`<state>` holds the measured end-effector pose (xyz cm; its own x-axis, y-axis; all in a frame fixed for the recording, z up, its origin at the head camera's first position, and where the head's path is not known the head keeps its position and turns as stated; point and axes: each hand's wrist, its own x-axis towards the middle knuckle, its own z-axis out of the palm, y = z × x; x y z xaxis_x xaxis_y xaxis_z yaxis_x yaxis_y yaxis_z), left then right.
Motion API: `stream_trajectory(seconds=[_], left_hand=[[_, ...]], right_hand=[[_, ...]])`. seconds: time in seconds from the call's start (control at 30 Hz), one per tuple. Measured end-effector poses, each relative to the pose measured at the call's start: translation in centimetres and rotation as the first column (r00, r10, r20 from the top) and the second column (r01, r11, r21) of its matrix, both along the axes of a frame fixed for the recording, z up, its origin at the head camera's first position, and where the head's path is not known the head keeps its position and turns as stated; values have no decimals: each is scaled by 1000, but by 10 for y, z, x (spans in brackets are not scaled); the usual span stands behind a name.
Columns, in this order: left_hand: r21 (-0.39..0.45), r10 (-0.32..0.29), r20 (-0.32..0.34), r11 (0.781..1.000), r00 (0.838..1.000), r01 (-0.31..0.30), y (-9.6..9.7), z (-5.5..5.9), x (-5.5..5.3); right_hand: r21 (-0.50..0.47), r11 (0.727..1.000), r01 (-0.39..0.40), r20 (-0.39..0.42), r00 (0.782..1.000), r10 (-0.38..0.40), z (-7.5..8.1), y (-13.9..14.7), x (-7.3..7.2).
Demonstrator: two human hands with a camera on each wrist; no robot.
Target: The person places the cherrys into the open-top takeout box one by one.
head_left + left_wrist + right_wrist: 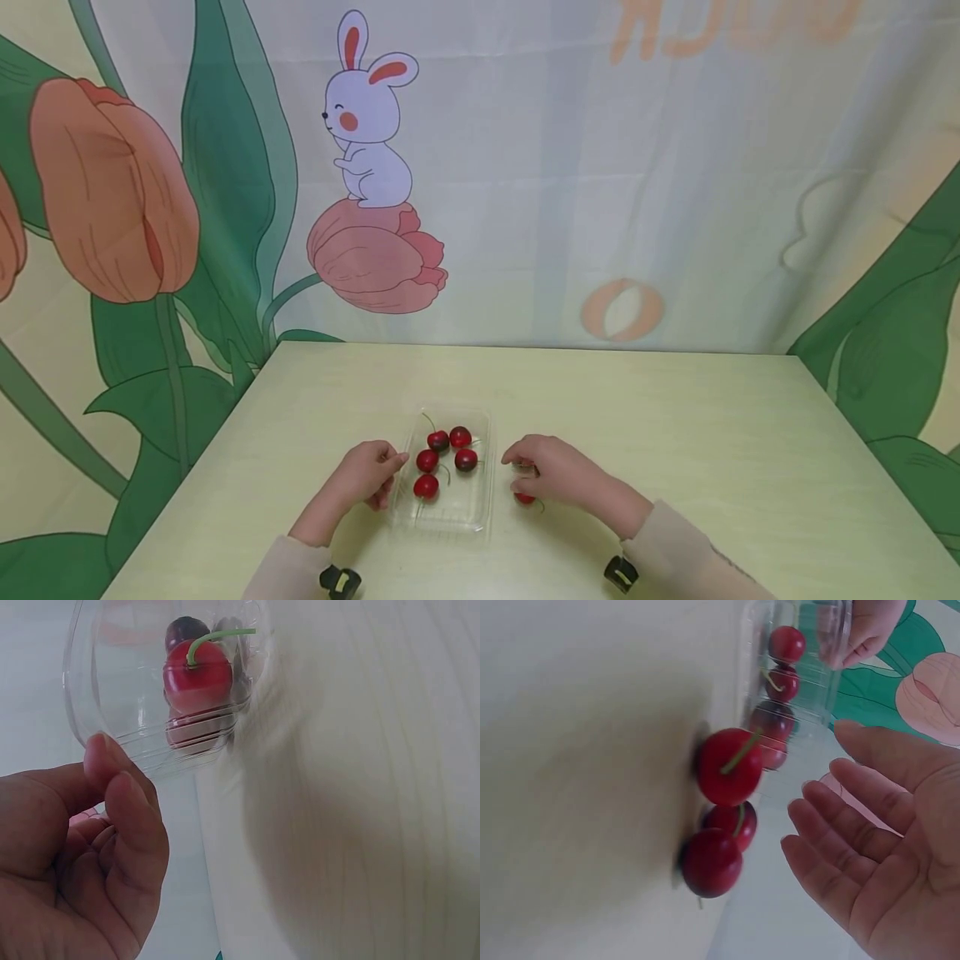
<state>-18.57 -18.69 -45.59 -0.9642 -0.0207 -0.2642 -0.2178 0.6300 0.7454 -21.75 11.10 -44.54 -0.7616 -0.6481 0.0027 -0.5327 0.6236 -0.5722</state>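
A clear plastic container [459, 515] lies on the table with several dark red cherries [426, 487] in it, some with green stems. At its left side, my left hand [367, 473] pinches the rim between thumb and index finger [139, 814], the other fingers curled in. To the right of the container, my right hand [558, 471] hovers with fingers spread and loosely bent, holding nothing. Beneath it lie three loose cherries, mostly covered in the head view; the right wrist view shows a stemmed cherry [730, 766] close to two others [711, 862].
The pale wood-grain table [675, 417] reaches back to a hanging cloth [510, 167] printed with a rabbit and tulips. A dark band [621, 573] with a small device sits at each wrist, by the light sleeves [693, 550].
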Motion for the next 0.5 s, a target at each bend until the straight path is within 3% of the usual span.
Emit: stream_trajectory(seconds=[0.27, 0.5], left_hand=[[1, -4, -9, 1000, 1000, 4, 0, 0, 0], [-1, -6, -8, 1000, 1000, 6, 0, 0, 0]], right_hand=[[86, 996, 30, -51, 998, -26, -8, 3, 8], [96, 995, 42, -64, 997, -35, -14, 6, 10]])
